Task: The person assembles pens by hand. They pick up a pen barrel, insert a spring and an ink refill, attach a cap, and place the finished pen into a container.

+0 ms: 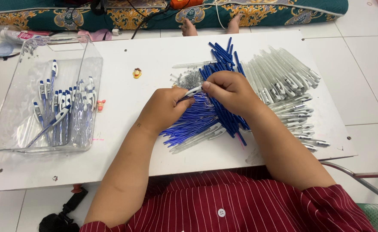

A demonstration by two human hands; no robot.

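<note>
Red striped shirt (223,206) down low, left hand (165,107) and right hand (230,92) both pinched on one white pen (193,91) over the blue refills (193,122) on the desk (124,141); best pushed together straight and gently.

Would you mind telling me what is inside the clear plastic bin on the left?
The clear plastic bin holds assembled blue-and-white pens, loosely heaped. Overlapping pens and glare on the walls hide the exact count.
</note>
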